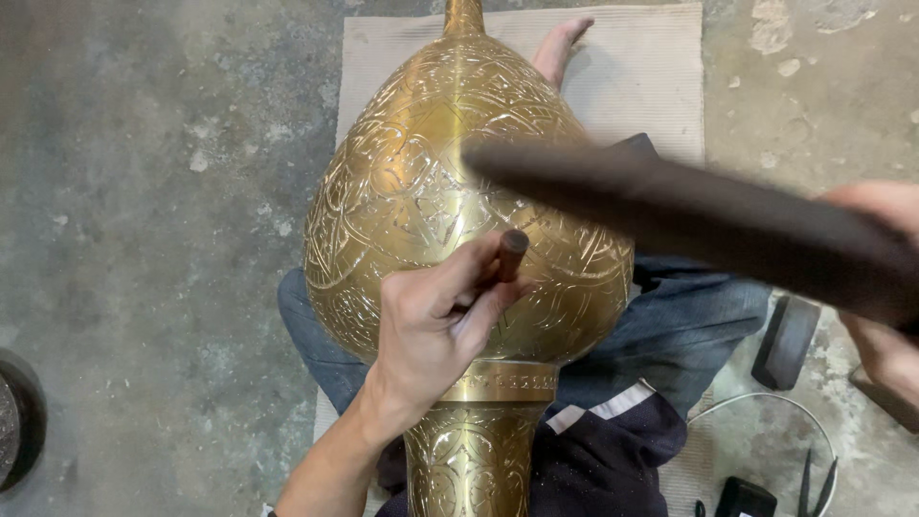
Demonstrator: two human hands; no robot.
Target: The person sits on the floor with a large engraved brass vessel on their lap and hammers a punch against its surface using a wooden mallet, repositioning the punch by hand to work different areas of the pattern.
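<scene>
Blurred hammer (708,215) overhangs vase (421,191); left hand (431,330) grips punch (510,254).

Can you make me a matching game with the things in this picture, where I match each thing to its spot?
Things:
1. left hand
2. right hand
3. brass vase
4. black block

Spots:
A. lying across the person's lap
B. on the floor by the right knee
C. pressing a short metal punch to the brass
D. gripping a dark, blurred hammer

Pairs: 1-C, 2-D, 3-A, 4-B
</scene>
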